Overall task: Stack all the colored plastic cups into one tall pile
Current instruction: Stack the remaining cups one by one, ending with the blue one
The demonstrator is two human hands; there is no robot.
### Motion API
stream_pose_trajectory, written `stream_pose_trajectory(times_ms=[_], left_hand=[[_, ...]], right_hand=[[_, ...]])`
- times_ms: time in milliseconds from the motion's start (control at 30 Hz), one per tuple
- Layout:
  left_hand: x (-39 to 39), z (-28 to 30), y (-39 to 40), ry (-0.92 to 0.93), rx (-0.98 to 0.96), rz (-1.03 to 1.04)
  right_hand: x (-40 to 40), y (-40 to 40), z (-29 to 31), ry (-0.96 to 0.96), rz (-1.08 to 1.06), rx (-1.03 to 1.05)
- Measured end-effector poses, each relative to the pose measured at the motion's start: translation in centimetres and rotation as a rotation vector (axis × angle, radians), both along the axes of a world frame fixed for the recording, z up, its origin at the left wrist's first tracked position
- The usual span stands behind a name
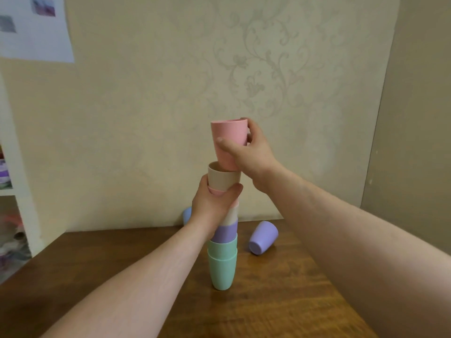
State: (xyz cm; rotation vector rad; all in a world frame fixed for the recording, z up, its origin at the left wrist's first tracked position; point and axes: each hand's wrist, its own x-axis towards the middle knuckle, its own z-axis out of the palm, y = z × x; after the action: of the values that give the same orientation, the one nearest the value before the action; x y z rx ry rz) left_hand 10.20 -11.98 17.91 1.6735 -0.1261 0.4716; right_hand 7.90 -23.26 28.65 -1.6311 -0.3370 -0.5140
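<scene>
A pile of nested cups [222,262] stands upright on the wooden table [280,301]: two green at the bottom, then purple, beige, pink, and a beige cup [223,179] on top. My left hand [214,203] grips the upper part of the pile. My right hand [249,152] holds a pink cup [225,137] upright, its base just inside the top beige cup's mouth. A lavender cup [263,237] lies on its side to the right of the pile. Another pale blue cup [187,214] shows partly behind my left wrist.
The table meets a beige patterned wall [244,81] close behind the pile. A white shelf unit [14,191] with cluttered items stands at the left. A paper sheet [34,28] hangs at the upper left.
</scene>
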Motion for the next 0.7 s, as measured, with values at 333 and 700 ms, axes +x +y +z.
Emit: stream_pose_trajectory(times_ms=[333, 700], left_hand=[[0.0, -1.3, -0.2, -0.042, 0.007, 0.013], [1.7, -3.6, -0.3, -0.138, -0.023, -0.003]], right_hand=[[1.4, 0.2, -4.3, 0.012, 0.022, -0.167], [5.8, -7.0, -9.7, 0.287, -0.229, -0.035]])
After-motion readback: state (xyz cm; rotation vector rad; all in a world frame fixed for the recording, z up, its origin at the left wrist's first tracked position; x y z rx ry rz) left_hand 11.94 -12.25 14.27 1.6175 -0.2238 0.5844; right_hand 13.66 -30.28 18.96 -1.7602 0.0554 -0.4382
